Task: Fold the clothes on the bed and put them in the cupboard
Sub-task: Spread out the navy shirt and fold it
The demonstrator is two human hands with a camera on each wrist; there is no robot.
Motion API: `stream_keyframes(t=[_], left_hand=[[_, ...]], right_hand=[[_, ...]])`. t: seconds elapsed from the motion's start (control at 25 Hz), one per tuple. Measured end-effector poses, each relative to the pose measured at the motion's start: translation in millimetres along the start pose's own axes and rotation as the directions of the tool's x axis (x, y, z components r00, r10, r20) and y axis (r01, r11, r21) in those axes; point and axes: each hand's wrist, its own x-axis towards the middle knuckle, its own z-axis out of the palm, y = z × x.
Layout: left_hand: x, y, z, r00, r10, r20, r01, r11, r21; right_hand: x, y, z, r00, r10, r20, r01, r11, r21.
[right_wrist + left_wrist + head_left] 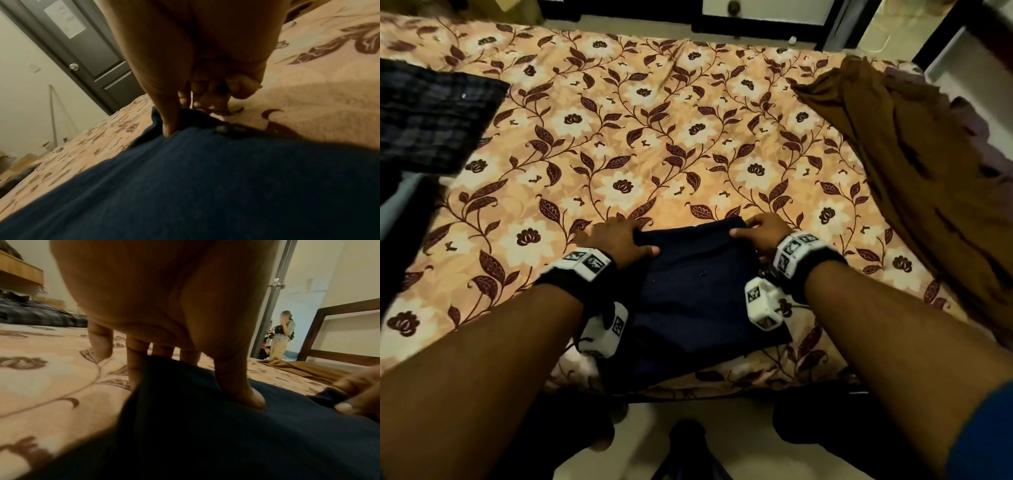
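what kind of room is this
Most likely a bedroom in a home. A bed with a floral sheet fills the view, clothes lie on it, a navy garment, a brown one and a checked one, and a dark panelled door stands beyond.

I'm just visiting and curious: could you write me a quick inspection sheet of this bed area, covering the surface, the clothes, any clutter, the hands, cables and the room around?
Surface: bed with a peach floral bedsheet, lightly creased.
Job's things: folded navy blue garment at the near edge; dark checked cloth far left; unfolded brown garment on the right side.
Clutter: nothing seen.
Hands: left hand and right hand each pinch a far corner of the navy garment.
Cables: nothing seen.
Surroundings: dark panelled door with a round knob; two people stand in a doorway.
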Motion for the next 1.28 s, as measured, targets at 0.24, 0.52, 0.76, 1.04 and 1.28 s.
stream_keyframes(t=[0.24, 0.52, 0.76, 1.04, 1.28], left_hand=[[23.5, -44.8, -30.7, 0.961, 0.094, 0.261, -0.045, 0.981, -0.187], [-39.3, -43.9, -108.3, 0.958, 0.283, -0.048, -0.271, 0.837, -0.474], [-129.5, -31.3, -129.4, 0.513, 0.592, -0.622, -0.515, 0.792, 0.329], [-127.2, -20.7, 50.4, 0.895, 0.406, -0.183, -0.344, 0.892, 0.293], [-79.9, -5.4, 10.6, 0.851, 0.195, -0.487, -0.373, 0.877, -0.301]], right_hand=[[6.2, -18.1, -3.7, 0.993, 0.053, 0.101, -0.04, 0.991, -0.128], [-65.3, -51.1, -78.0, 0.965, -0.199, 0.169, 0.091, 0.863, 0.496], [-114.8, -47.5, -119.6, 0.761, -0.61, -0.223, 0.646, 0.743, 0.172], [-106.8, 91.4, -35.5, 0.856, -0.36, 0.371, 0.516, 0.557, -0.651], [-93.4, 42.1, -8.0, 0.783, -0.62, 0.047, 0.581, 0.703, -0.41]])
